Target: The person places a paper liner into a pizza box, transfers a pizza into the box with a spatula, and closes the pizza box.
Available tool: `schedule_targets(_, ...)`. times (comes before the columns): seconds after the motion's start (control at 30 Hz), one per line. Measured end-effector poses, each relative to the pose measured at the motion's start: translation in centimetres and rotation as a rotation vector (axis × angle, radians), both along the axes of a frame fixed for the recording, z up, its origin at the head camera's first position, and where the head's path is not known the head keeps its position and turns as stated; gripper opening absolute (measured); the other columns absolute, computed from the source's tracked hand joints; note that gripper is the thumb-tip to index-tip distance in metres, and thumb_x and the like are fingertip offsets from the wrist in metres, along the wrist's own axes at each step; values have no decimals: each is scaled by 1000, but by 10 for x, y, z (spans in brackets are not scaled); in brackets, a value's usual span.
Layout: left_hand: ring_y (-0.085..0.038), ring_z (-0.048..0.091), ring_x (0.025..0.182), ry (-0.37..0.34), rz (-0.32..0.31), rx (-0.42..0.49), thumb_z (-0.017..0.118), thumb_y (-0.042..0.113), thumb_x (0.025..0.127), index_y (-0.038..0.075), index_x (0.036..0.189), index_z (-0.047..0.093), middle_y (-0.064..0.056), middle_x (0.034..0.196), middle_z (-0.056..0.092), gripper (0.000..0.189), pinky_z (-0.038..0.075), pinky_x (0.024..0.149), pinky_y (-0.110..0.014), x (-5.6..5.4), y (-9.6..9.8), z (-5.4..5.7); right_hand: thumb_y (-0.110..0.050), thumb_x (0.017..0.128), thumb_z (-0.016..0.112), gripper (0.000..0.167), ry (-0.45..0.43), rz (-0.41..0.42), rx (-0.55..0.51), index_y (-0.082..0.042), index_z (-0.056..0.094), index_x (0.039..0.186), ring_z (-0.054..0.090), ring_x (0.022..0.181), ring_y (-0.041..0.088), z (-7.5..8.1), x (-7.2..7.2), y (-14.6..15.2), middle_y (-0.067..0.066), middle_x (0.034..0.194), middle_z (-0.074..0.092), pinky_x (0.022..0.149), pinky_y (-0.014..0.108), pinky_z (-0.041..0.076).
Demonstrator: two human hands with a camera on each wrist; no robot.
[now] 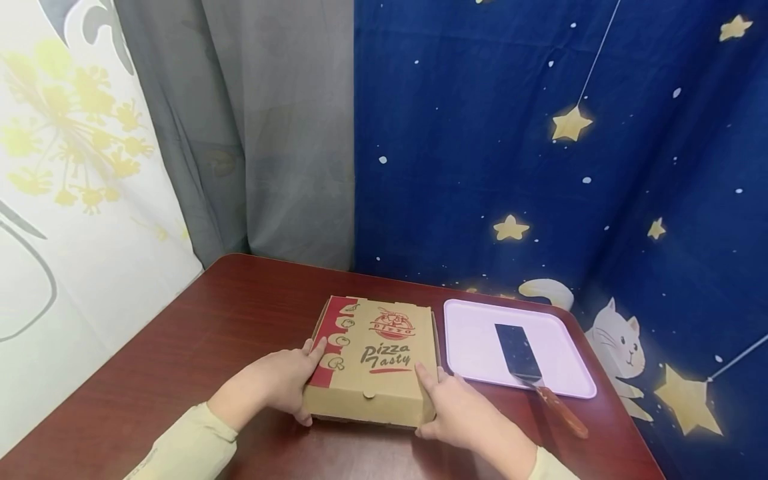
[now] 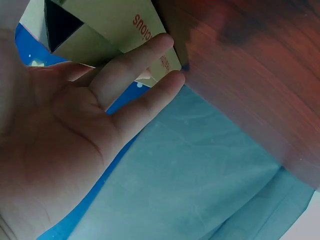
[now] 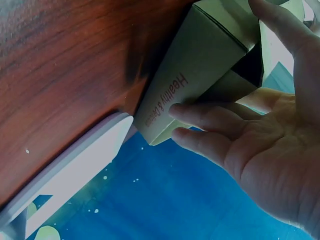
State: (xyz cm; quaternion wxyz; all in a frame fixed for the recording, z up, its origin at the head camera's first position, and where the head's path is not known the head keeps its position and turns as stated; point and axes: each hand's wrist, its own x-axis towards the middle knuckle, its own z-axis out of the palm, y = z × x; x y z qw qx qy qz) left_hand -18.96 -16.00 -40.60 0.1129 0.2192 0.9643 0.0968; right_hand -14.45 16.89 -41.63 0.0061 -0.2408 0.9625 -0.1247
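A cardboard pizza box (image 1: 390,393) with a red strip and "Pizza Tasty" print lies on the table in front of me. My left hand (image 1: 279,380) holds its left side near the front corner, with a fingertip on the lid's edge and the thumb low at the front. On the opposite side my right hand (image 1: 459,410) holds it in the same way. Both wrist views show outer fingers of the left hand (image 2: 65,130) and right hand (image 3: 270,150) laid along the side walls. A dark gap shows at the box's front corners there.
Right of the box lies a pale lilac tray (image 1: 480,353). A spatula (image 1: 519,350) with a wooden handle rests across it, its handle over the tray's near edge. The reddish-brown table (image 1: 198,353) reaches to grey and blue star-print curtains (image 1: 456,167) behind.
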Motion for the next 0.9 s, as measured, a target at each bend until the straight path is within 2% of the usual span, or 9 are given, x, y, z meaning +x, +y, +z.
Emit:
schedule_targets(0.07,-46,69,122,-4,0,9,106,43,54,-9,162,32,-39,157,48,141,58,103,-57,-2,-1,1,-35,68,98,106,22,9,-1,3,50,154,74,99,28,1,-1,0,31,123,73,91,49,64)
schedule_targets(0.13,-45,68,125,-10,4,12,105,44,55,-7,163,31,-37,156,49,141,57,105,-56,-4,-1,2,-34,70,97,105,25,17,-1,4,49,154,72,90,19,2,-1,1,25,115,77,87,45,64)
schedule_targets(0.3,-44,67,127,-18,3,21,106,43,56,-7,163,30,-36,154,52,140,56,107,-57,-5,-2,3,-35,72,96,105,25,34,-6,5,47,155,70,80,13,2,-3,4,13,97,79,82,42,64)
schedule_targets(0.5,-41,69,122,-13,11,29,105,43,56,-7,163,31,-34,152,55,140,56,106,-55,-4,-1,6,-35,72,96,100,3,39,-44,0,47,152,69,78,10,1,-5,5,6,91,76,74,37,62)
schedule_targets(0.7,-31,68,110,-19,26,47,105,45,57,-4,164,32,-23,135,67,139,57,102,-54,-4,-3,8,-38,75,96,99,-33,38,-43,-3,46,153,67,78,9,3,-7,8,3,88,74,73,37,61)
schedule_targets(0.9,-31,67,112,-29,34,64,104,48,58,-1,165,33,-20,128,69,138,55,105,-55,-5,-5,8,-42,80,93,100,-64,54,-52,-3,43,158,64,75,4,5,-7,11,-5,81,71,76,39,61)
